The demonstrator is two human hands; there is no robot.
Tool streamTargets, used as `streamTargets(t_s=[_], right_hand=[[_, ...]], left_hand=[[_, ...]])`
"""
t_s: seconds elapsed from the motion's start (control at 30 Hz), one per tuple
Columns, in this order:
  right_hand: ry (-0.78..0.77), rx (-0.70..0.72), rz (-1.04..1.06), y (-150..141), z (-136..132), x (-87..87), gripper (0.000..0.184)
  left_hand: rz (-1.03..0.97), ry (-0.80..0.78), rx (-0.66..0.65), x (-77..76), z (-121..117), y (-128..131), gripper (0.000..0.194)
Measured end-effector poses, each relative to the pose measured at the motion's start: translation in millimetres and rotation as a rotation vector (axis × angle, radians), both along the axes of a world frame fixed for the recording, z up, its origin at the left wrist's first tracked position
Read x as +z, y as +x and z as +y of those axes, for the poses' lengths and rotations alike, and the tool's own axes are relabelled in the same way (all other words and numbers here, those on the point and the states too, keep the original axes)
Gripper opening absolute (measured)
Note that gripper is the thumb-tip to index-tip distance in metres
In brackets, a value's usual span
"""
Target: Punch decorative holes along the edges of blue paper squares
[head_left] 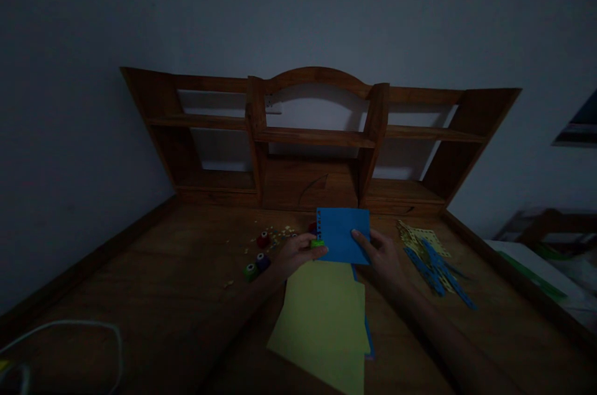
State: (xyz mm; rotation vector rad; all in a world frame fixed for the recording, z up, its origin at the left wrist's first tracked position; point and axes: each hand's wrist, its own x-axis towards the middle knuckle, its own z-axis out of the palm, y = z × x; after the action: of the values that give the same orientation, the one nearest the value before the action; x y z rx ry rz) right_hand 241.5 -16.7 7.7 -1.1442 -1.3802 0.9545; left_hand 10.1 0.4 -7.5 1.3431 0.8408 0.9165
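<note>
A blue sheet of paper (342,230) is held up over the desk, with a row of small cut-outs down its left edge. My right hand (380,252) grips its right side, thumb on top. My left hand (298,253) is closed on a small bright green craft punch (317,244) at the sheet's left edge, near the lower end of the cut-outs. Beneath both hands lie yellow sheets of paper (326,320), overlapping, with blue paper showing under their right side. How far the punch is pressed cannot be made out.
Left of my hands stand a red punch (263,239), a purple punch (262,262) and a green punch (250,271), among scattered paper bits. Punched blue strips (433,267) and yellow strips (422,238) lie to the right. A wooden shelf (312,137) stands behind; a white cable (119,345) lies front left.
</note>
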Motion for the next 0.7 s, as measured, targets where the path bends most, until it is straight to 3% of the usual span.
streamTargets(t_s=[0.47, 0.7], right_hand=[[-0.044, -0.005, 0.014, -0.4, 0.7, -0.5, 0.037], [-0.044, 0.013, 0.019, -0.5, 1.0, -2.7, 0.037]], left_hand=[[-0.037, 0.011, -0.001, 1.8, -1.5, 0.9, 0.035], [-0.082, -0.011, 0.012, -4.0, -0.2, 3.1, 0.043]])
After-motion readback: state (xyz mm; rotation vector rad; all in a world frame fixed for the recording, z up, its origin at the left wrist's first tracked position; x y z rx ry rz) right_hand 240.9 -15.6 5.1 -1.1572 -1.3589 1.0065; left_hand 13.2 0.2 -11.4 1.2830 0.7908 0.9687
